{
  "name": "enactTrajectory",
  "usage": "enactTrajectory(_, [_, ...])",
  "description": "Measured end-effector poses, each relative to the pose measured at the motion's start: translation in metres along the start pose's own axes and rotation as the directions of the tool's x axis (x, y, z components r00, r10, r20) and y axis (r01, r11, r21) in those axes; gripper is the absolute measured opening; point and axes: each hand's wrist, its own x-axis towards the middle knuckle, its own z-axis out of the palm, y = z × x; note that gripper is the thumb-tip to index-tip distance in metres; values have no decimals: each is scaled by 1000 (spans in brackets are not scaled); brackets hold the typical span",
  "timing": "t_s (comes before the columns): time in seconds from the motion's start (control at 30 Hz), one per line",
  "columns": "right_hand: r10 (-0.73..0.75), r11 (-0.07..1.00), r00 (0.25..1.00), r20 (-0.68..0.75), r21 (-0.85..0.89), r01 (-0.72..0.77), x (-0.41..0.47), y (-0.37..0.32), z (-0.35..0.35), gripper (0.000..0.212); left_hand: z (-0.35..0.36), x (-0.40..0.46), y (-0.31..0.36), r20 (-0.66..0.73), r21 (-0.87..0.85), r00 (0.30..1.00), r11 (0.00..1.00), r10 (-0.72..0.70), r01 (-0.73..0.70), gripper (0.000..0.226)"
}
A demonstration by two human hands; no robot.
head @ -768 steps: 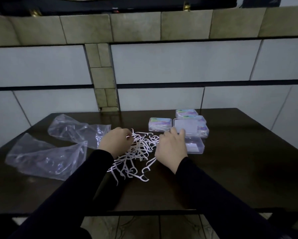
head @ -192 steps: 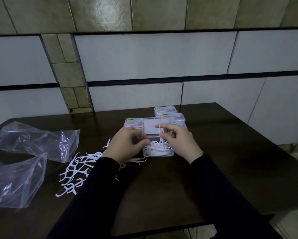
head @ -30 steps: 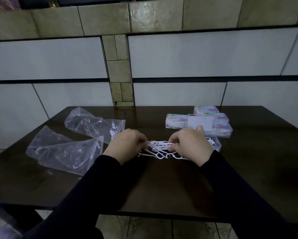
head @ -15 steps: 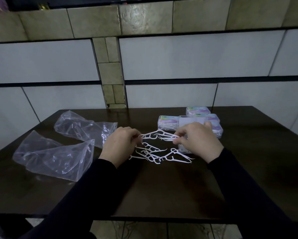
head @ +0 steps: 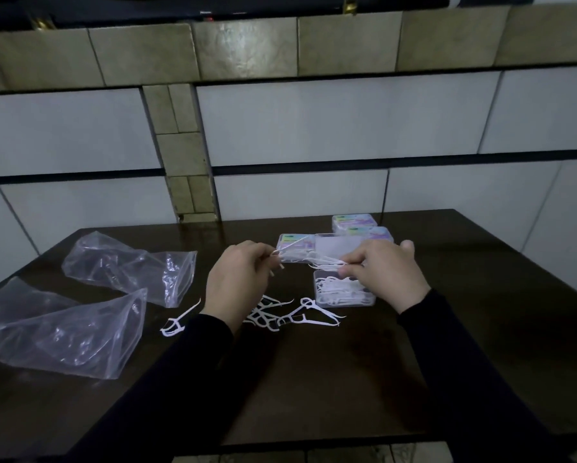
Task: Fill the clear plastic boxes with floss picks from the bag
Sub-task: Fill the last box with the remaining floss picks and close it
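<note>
Left grip (head: 238, 279): fingers curled, pinching bundle of floss picks (head: 309, 259); right grip (head: 385, 274) pinches bundle's other end, held above bench (head: 347, 379). Just below hands, loose picks (head: 290, 315) scattered on bench, single pick (head: 179, 320) apart at left. Open clear box (head: 344, 293) under right hand, partly filled with picks, lid (head: 339, 247) raised behind. Two empty clear bags (head: 63, 332) lie left. Farther back, closed boxes (head: 360, 227) grouped near wall.
</note>
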Motion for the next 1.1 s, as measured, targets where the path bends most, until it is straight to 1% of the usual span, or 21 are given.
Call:
enactTrajectory(0.13, [38,999,999,23,3,-38,0,13,1,21,18,10,23,-59,-80,998,997,10,-14,14])
enactTrajectory(0.23, [32,999,999,31,23,-33,2,19,4,23,33,16,40,-66,-164,996,984,56,-67,14])
enactTrajectory(0.3, [29,998,997,66,54,-32,2,21,7,20,44,19,46,-53,-167,995,981,88,-96,13])
enactTrajectory(0.4, [27,991,993,112,127,-42,3,23,13,14,57,22,47,4,-166,995,981,98,-96,11])
enactTrajectory(0.5, [14,985,993,121,167,-34,4,24,13,23,63,23,45,52,-124,991,986,121,-114,13])
enactTrajectory(0.6, [32,982,993,111,183,-52,5,28,10,33,65,23,43,88,-88,983,985,159,-152,14])
enactTrajectory(0.77, [70,977,994,78,195,-84,3,32,10,33,64,22,40,99,36,969,973,225,-229,17])
enactTrajectory(0.93, [111,973,993,31,198,-116,-4,44,-1,42,61,22,43,184,147,957,957,223,-251,23])
enactTrajectory(1.0, [110,974,992,54,194,-119,-6,46,-1,49,61,21,44,212,178,951,948,225,-264,25])
enactTrajectory(1.1, [94,977,988,125,180,-116,-9,49,3,64,61,19,46,261,202,940,940,218,-274,27])
